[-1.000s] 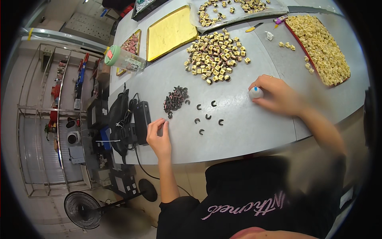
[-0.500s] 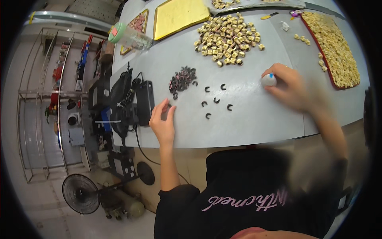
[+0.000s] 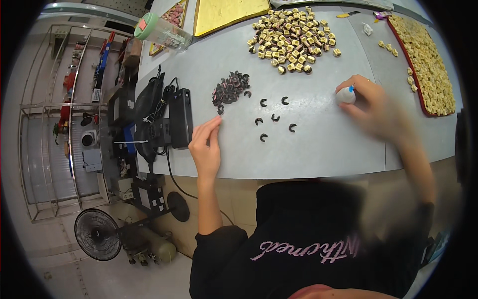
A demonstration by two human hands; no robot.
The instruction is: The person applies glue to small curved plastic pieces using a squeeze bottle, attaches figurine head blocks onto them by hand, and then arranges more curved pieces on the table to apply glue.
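Observation:
My right hand (image 3: pixel 371 107) is wrapped round a small white squeeze bottle (image 3: pixel 345 95) with a blue tip, held just over the grey table (image 3: pixel 328 149). To the left, my left hand (image 3: pixel 205 144) has its fingertips drawn together. They lie just below a loose black C-shaped piece (image 3: pixel 220 109) at the lower edge of a heap of dark curved pieces (image 3: pixel 231 88); whether anything is pinched between them is hidden. Between my hands several black C-shaped pieces (image 3: pixel 275 118) lie spread apart on the table.
A heap of cream-and-dark cube-like pieces (image 3: pixel 294 42) lies farther back. On the right is a red-edged tray (image 3: pixel 423 107) full of pale pieces. A black power adapter (image 3: pixel 180 118), a green-lidded clear jar (image 3: pixel 169 39), a yellow tray (image 3: pixel 226 17) and a yellow cutter (image 3: pixel 347 15) are also there.
My left hand's fingertips have moved up toward the loose piece by the dark heap and drawn together; a dark bit seen at them earlier no longer shows. My right hand keeps the bottle.

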